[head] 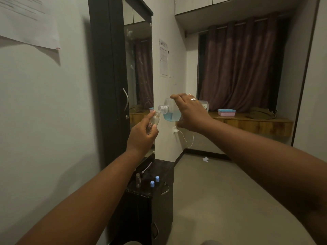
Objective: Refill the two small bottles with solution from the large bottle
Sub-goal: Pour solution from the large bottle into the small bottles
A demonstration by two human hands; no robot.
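Hands (pixel 141 137) (pixel 190 112) gripping small bottle (pixel 153 121), large bottle (pixel 169 110) above dark cabinet (pixel 159 167).

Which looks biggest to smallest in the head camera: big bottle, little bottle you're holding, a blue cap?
1. Large bottle, right hand.
2. Small bottle, left hand.
3. Blue cap, though it sits at a different distance.

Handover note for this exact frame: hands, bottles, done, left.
Left hand: holds an uncapped small bottle, tilted, mouth under the large bottle's neck.
Right hand: grips the large bottle, tipped to pour; blue solution sits low inside.
On the dark cabinet: second small bottle, two blue caps.
Done: caps off.
Left: fill both, then recap. Fill level in the held bottle is unclear.
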